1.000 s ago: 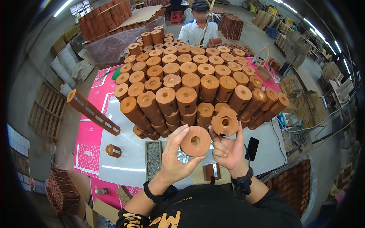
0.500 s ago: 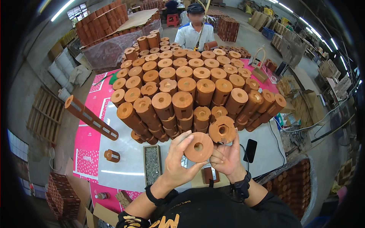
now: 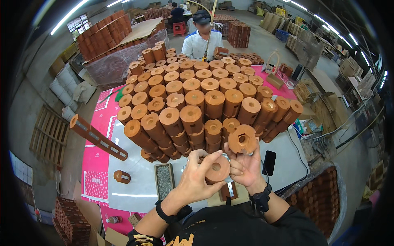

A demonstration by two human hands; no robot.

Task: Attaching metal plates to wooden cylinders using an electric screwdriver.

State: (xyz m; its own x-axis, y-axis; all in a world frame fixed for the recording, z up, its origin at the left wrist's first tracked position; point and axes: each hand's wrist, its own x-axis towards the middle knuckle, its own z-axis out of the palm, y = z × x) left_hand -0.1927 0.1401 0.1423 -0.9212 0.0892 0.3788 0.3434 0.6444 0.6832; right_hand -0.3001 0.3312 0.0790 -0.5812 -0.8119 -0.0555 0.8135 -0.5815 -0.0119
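My left hand [image 3: 195, 176] is closed around a round wooden block [image 3: 221, 167] with a hole through its middle, thumb below and fingers above. Beside it, my right hand [image 3: 247, 169] grips a wooden cylinder [image 3: 241, 140] whose notched end has a recessed hole. The two pieces are held close together but apart, over the near side of the table. Below them, a brown wooden piece with a metal strip [image 3: 229, 191] lies on a pale pad [image 3: 215, 199]. A tray of small metal parts [image 3: 165, 183] sits left of my left hand.
Stacked wooden cylinders [image 3: 191, 115] crowd the table [image 3: 139, 180] ahead. At left are a long joined cylinder [image 3: 98, 137] and a short one [image 3: 122, 176]. A phone [image 3: 269, 163] and cable lie at right. A person [image 3: 202, 41] is beyond the stacks.
My left hand has tilted its round block, so more of its side shows, and moved slightly lower. My right hand keeps its cylinder in nearly the same place. The view has shifted a little.
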